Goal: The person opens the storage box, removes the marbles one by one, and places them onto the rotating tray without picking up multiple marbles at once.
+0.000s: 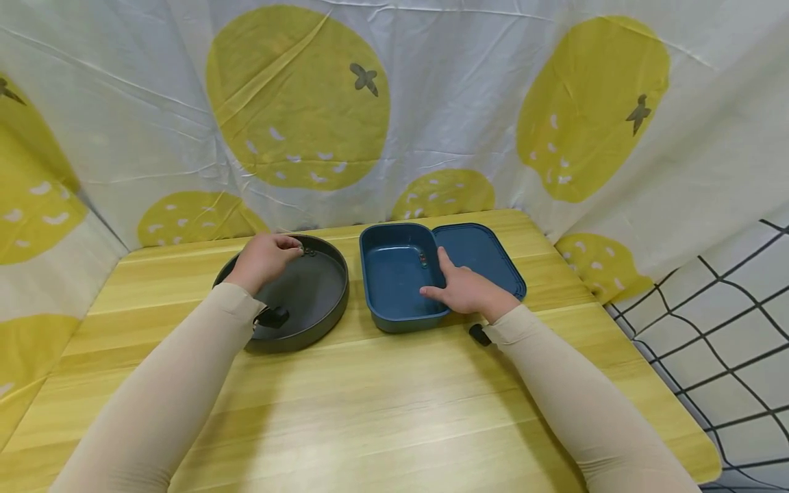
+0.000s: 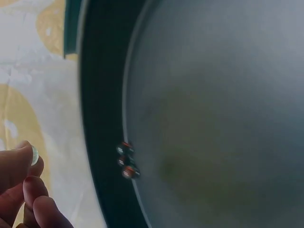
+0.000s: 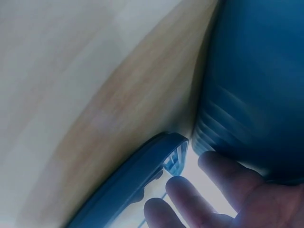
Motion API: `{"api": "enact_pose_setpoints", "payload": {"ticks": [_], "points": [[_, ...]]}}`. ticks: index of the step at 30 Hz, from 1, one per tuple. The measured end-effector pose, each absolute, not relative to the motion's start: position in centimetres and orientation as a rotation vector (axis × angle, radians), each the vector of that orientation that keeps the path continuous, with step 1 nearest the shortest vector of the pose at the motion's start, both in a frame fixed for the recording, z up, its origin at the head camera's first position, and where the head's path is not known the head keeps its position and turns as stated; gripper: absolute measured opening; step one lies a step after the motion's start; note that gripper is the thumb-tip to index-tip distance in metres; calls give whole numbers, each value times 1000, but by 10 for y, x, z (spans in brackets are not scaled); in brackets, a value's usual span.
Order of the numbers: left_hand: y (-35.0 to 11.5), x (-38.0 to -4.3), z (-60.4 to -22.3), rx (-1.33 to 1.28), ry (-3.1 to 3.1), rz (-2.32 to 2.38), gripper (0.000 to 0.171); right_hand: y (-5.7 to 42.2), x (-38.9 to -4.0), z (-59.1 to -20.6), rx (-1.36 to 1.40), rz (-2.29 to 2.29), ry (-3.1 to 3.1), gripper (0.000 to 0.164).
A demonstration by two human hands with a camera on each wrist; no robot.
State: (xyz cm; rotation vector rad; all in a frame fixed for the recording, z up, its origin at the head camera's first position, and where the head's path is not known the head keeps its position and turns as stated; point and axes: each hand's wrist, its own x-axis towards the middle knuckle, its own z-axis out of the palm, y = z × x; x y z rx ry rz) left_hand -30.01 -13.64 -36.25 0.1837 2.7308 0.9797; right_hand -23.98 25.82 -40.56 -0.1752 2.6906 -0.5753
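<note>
My left hand (image 1: pixel 266 260) is over the far-left part of a round dark pan (image 1: pixel 314 294). Thumb and forefinger pinch a small clear marble (image 2: pixel 35 156). Several shiny marbles (image 2: pixel 127 161) lie clustered against the pan's far inner wall. To the right is a deep blue rectangular box (image 1: pixel 394 287); a few marbles (image 1: pixel 422 259) rest inside, near its right wall. My right hand (image 1: pixel 468 289) is at the box's right rim, forefinger extended along it and thumb reaching over the inside. In the right wrist view, its other fingers (image 3: pixel 190 199) are spread beside the box's outer wall.
A flat blue lid (image 1: pixel 483 253) lies right of the box, partly under the right hand. The wooden table (image 1: pixel 370 404) ends at a fruit-patterned curtain (image 1: pixel 444 103) behind. At right hangs a white cloth with black grid lines (image 1: pixel 727 335).
</note>
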Motion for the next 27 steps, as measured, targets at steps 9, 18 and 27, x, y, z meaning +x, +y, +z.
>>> {"api": "enact_pose_setpoints", "payload": {"ticks": [9,18,27], "points": [[-151,-297,-376,146,2726,967,45,259,-240,-407,-168,-599,2688,112],[-151,-298,-379,150,2742,972,44,259,-239,-407,-180,-617,2684,112],[-149,-296,-378,153,2727,1018,46,258,-240,-407,-182,-623,2687,111]]}}
